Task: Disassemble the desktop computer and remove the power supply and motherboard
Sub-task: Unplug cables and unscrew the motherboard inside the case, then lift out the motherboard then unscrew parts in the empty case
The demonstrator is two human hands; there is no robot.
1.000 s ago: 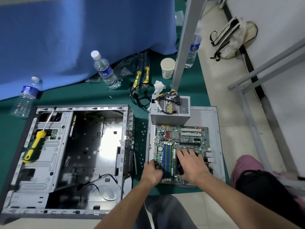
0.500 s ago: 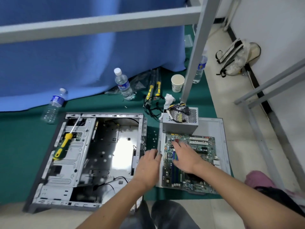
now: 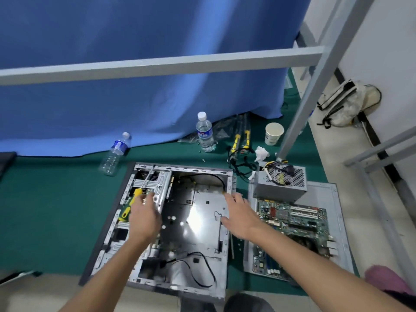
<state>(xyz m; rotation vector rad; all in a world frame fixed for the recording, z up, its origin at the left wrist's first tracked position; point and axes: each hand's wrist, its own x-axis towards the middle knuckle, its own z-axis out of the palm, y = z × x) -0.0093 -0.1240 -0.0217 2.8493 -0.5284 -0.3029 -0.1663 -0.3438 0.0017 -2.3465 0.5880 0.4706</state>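
While the motherboard point(image 3: 292, 224) lies beside the power supply point(image 3: 280, 184), I see my left hand point(image 3: 144, 213) and right hand point(image 3: 242, 216) spread, empty, over the case point(image 3: 180, 287).

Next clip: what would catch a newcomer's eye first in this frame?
The gutted computer case lies open on the green mat, with the left hand and right hand spread over it. To its right, the motherboard and the power supply sit on the removed side panel. A yellow-and-green screwdriver rests in the case.
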